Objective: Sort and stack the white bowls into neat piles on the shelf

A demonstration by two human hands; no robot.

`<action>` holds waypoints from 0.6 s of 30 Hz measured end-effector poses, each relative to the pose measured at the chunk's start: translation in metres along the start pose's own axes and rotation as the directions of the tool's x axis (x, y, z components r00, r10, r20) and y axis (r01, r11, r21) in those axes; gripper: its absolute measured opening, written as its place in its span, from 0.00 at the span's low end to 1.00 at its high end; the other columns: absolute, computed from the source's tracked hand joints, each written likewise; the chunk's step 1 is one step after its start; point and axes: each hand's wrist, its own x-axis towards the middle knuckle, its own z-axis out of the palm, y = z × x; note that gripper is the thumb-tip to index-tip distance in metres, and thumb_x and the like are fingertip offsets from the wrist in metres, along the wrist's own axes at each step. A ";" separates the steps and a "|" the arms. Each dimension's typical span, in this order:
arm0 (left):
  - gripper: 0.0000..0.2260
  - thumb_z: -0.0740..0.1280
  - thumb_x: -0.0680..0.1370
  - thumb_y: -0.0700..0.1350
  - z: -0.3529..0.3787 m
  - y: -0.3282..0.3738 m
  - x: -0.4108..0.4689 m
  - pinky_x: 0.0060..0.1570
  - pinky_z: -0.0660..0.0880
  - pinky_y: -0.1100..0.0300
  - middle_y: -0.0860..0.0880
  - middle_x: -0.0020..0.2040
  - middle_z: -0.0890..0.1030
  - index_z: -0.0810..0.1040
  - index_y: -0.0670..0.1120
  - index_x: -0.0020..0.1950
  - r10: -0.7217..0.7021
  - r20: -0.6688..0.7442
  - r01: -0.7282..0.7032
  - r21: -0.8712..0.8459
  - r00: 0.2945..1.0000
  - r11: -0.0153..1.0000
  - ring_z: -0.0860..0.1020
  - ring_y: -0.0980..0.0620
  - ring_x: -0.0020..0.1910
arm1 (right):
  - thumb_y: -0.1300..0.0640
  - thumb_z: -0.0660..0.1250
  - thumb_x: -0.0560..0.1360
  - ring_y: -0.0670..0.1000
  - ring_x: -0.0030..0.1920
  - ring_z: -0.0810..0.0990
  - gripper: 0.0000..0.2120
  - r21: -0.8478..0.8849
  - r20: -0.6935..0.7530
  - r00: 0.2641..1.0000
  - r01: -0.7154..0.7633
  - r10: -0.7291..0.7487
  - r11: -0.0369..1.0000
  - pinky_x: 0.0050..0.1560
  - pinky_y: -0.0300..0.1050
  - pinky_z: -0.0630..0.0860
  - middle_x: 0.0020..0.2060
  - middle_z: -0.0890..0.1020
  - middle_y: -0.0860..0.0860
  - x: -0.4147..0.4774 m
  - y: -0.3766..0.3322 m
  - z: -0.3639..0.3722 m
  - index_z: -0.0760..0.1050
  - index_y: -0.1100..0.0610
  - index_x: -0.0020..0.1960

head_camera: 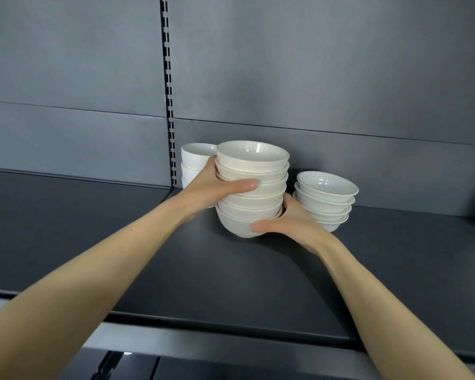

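Note:
A tall stack of several cream-white bowls (251, 171) stands in the middle of the dark shelf (176, 270). My left hand (217, 187) grips the stack's left side, thumb across its front at mid height. My right hand (288, 223) grips the lowest bowl from the right, thumb along its front. Behind the left hand stands a pile of three white bowls (195, 157), partly hidden. To the right sits a lower pile of several wide white bowls with thin dark rims (327, 196).
The shelf's grey back panel (313, 78) rises close behind the piles, with a slotted upright (170, 119) just left of them. Bare shelf surface stretches to the left and right of the piles and toward the front edge (203, 344).

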 end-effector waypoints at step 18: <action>0.18 0.74 0.71 0.39 0.004 0.001 -0.015 0.42 0.77 0.68 0.63 0.44 0.84 0.73 0.57 0.52 0.038 -0.033 -0.042 -0.125 0.999 0.991 0.82 0.64 0.46 | 0.59 0.80 0.59 0.45 0.56 0.81 0.34 0.055 0.053 0.998 -0.044 0.041 0.998 0.59 0.46 0.78 0.55 0.83 0.45 -0.002 -0.007 0.003 0.73 0.50 0.63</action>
